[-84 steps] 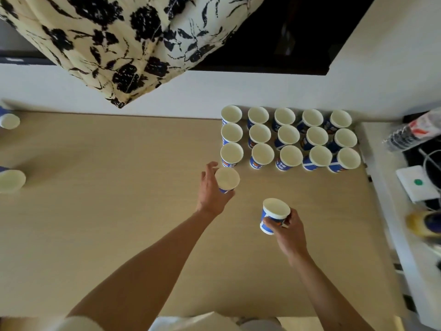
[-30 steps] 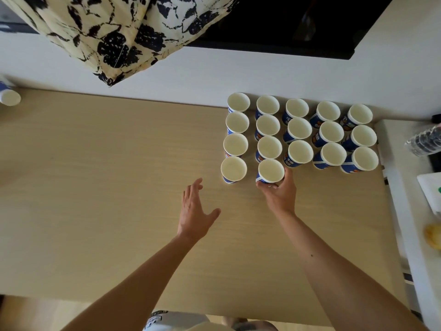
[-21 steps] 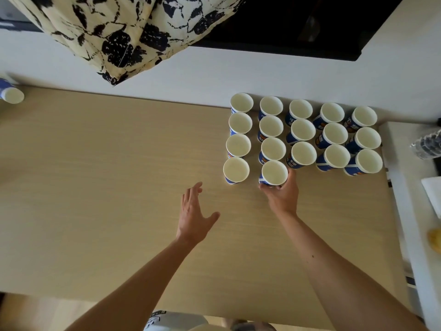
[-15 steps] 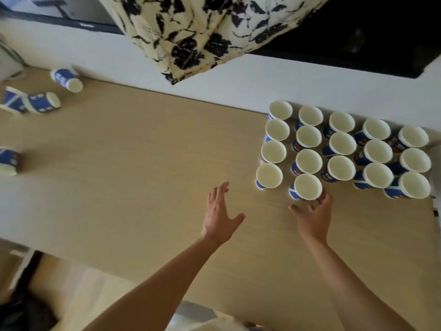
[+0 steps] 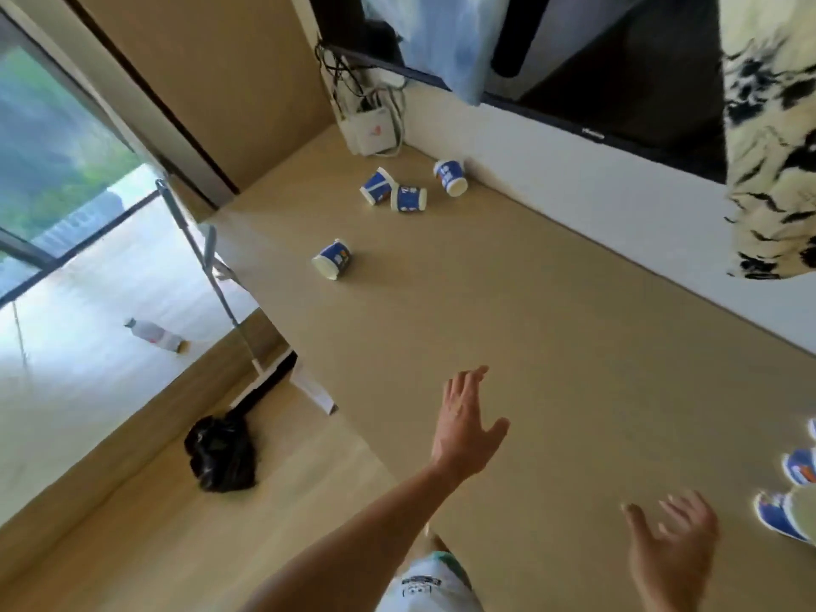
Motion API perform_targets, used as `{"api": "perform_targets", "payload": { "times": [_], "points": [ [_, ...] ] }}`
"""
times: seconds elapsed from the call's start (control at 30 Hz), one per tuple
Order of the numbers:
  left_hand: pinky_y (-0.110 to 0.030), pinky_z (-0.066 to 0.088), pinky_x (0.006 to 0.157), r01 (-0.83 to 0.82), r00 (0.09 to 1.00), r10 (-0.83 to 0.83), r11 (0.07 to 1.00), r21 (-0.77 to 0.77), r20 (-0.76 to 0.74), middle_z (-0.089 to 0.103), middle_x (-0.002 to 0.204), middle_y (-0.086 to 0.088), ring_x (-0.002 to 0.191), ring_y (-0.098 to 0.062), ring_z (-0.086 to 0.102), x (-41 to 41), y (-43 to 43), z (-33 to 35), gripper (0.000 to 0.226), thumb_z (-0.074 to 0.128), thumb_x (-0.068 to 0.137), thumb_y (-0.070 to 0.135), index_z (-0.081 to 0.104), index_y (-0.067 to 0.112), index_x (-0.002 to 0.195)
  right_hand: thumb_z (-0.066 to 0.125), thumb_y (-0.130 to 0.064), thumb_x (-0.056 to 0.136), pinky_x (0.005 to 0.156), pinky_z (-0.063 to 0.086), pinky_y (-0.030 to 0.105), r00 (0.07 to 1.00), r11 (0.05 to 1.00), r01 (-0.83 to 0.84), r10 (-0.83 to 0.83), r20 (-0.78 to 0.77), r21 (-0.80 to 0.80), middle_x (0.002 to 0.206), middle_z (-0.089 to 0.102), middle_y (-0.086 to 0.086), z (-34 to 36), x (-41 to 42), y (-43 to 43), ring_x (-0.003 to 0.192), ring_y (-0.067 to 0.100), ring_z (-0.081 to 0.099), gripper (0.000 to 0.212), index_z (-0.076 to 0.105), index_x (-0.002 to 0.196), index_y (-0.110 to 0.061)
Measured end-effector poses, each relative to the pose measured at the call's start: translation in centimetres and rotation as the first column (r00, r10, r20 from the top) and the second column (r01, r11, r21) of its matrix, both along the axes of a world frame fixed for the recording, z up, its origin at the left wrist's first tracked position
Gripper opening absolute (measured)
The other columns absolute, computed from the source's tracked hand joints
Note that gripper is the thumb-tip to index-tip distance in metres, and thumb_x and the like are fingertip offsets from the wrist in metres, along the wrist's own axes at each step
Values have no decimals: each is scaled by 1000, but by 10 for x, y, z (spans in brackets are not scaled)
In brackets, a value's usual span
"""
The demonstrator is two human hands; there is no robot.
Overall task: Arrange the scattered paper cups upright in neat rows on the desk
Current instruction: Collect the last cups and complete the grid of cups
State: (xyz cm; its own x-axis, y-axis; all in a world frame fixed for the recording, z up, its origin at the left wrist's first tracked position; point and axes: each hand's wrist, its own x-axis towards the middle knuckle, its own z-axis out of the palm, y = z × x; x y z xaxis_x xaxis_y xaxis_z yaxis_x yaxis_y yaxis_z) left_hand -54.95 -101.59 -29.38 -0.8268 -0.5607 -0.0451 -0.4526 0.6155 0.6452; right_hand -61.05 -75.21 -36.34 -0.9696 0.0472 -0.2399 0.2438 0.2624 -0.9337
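Four paper cups lie on their sides at the worktop's (image 5: 530,324) far end, toward 11 o'clock from the hands. The nearest cup (image 5: 332,259) has its mouth toward 7 o'clock. Beyond it lie a close pair (image 5: 408,200), then the wall-side cup (image 5: 450,176), mouth toward 5. The left hand (image 5: 463,421) and right hand (image 5: 675,554) hover with fingers spread, holding nothing.

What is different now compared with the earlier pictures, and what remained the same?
Both hands set their cups down as a fourth row and let go, the left hand first, the right hand after. Both are now open and empty above the desk. The view swung left to four cups lying on their sides. The upright rows, now at the right edge, seem unmoved.
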Motion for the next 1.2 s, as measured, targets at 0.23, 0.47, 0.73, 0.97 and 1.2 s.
{"api": "perform_targets", "payload": {
  "times": [0.23, 0.47, 0.73, 0.97, 1.2],
  "points": [
    [-33, 38, 108, -172, 983, 176, 983, -66, 60, 46, 132, -1, 122, -19, 40, 9, -139, 1, 72, 72, 78, 33, 41, 15, 141, 71, 24, 74, 76, 44, 3, 984, 984, -179, 179, -25, 4, 126, 53, 33, 12, -20, -96, 89, -26, 54, 75, 41, 140, 5],
    [-40, 41, 100, -342, 921, 369, 920, -192, 128, 46, 132, -8, 117, -29, 43, -22, -288, 2, 68, 72, 78, 34, 43, 12, 135, 74, 22, 72, 75, 44, 4, 975, 972, -220, 222, -15, 88, 123, 57, 32, 13, -35, -156, 87, -24, 56, 74, 44, 138, 3],
    [-44, 36, 103, -440, 847, 499, 853, -282, 187, 40, 133, -15, 123, -36, 39, -51, -411, -8, 75, 76, 72, 29, 40, 11, 136, 74, 20, 74, 79, 44, 3, 973, 944, -231, 231, 29, 238, 123, 56, 31, 22, -43, -186, 89, -21, 58, 71, 46, 137, 3],
    [-47, 37, 101, -437, 822, 498, 862, -256, 275, 41, 133, -16, 123, -38, 42, -60, -445, -29, 79, 76, 73, 35, 37, 13, 138, 77, 10, 77, 88, 47, 19, 952, 895, -293, 304, 22, 336, 120, 57, 19, 41, -54, -238, 101, 25, 60, 67, 46, 135, -3],
    [-49, 40, 97, -336, 852, 396, 915, -222, 342, 45, 128, -13, 120, -35, 45, -48, -453, -42, 69, 75, 77, 28, 41, 17, 136, 78, 3, 80, 93, 48, 39, 925, 868, -362, 379, 18, 339, 121, 56, 14, 53, -72, -288, 105, 27, 58, 66, 46, 136, -4]
  ]
}}
